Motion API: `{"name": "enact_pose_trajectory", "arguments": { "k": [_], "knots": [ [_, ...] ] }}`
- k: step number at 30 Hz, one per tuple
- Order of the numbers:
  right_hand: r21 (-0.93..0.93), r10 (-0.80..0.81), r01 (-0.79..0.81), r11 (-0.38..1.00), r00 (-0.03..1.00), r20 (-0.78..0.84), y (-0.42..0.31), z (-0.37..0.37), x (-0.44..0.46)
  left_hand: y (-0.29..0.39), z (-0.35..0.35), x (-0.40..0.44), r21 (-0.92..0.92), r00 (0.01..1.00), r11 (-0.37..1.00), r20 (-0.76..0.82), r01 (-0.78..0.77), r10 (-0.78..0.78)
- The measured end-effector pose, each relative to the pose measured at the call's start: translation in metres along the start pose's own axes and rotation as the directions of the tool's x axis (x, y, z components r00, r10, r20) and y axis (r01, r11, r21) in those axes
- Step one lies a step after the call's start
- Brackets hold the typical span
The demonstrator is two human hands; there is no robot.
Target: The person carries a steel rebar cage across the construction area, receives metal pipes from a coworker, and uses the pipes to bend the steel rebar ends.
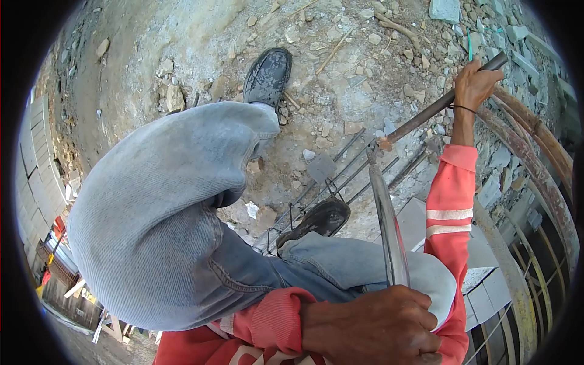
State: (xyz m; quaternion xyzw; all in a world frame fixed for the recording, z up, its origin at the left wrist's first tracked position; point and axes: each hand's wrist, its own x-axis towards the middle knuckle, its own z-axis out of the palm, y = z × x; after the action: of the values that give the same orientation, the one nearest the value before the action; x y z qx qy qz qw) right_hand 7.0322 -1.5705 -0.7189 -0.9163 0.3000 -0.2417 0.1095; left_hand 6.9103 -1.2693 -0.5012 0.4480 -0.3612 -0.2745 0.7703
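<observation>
My right hand [476, 87] is wrapped round the upper end of a dark metal pipe [426, 114], which slopes down to the left. My left hand [386, 322] is closed in a fist at the near end of a shiny metal bar [388, 213]. The bar and pipe meet at a rusty spot over the ground; I cannot tell whether they are joined. Below lie thin rebar rods [340, 182] tied with stirrups, beside my right shoe [316, 222]. My left shoe [267, 76] stands farther forward.
Rubble and stones [413, 61] cover the ground ahead. Curved rusty and yellowish poles [541, 158] rise on the right, beside grey blocks [486, 298]. A broken block [445, 10] lies at the far right. Stacked blocks [33, 152] stand at far left.
</observation>
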Motion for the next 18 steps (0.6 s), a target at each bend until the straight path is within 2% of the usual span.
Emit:
{"name": "enact_pose_trajectory", "arguments": {
  "k": [1, 2, 4, 8, 12, 13, 16, 17, 18],
  "knots": [
    [0.217, 0.247, -0.281, 0.935, 0.953, 0.175, -0.006, -0.002, 0.012, 0.001, 0.001, 0.000, -0.003, 1.000, 1.000, 0.006, 0.011, -0.011],
    [0.222, 0.246, -0.282, 0.934, 0.953, 0.177, -0.007, -0.001, 0.018, 0.003, 0.000, 0.003, 0.001, 1.000, 1.000, 0.005, 0.012, -0.012],
    [-0.049, -0.011, 0.013, 0.999, 0.999, 0.040, -0.001, 0.011, 0.039, 0.006, -0.004, 0.010, 0.025, 0.991, 1.000, -0.131, -0.019, 0.022],
    [-0.074, 0.008, -0.007, 0.997, 1.000, 0.015, 0.009, 0.025, 0.039, 0.006, -0.002, 0.013, 0.040, 0.980, 0.999, -0.198, -0.030, 0.037],
    [-0.137, -0.085, 0.098, 0.986, 0.991, 0.100, 0.014, 0.026, 0.043, 0.008, 0.001, 0.014, 0.074, 0.992, 0.997, -0.125, -0.021, 0.030],
    [-0.182, 0.020, 0.001, 0.983, 0.993, 0.117, 0.010, 0.026, 0.046, 0.008, 0.004, 0.014, 0.091, 0.993, 0.996, -0.116, -0.022, 0.033],
    [-0.222, 0.069, -0.044, 0.974, 0.992, 0.106, 0.002, 0.017, 0.043, 0.008, 0.010, 0.013, 0.073, 0.990, 0.997, -0.138, 0.005, 0.005],
    [-0.174, -0.003, 0.020, 0.985, 0.995, 0.098, 0.018, 0.022, 0.046, 0.007, 0.011, 0.012, 0.060, 0.989, 0.998, -0.146, 0.014, -0.005],
    [-0.174, -0.002, 0.019, 0.984, 0.995, 0.098, 0.023, 0.021, 0.045, 0.005, 0.008, 0.010, 0.083, 1.000, 0.996, 0.008, 0.026, -0.027]
  ]
}}
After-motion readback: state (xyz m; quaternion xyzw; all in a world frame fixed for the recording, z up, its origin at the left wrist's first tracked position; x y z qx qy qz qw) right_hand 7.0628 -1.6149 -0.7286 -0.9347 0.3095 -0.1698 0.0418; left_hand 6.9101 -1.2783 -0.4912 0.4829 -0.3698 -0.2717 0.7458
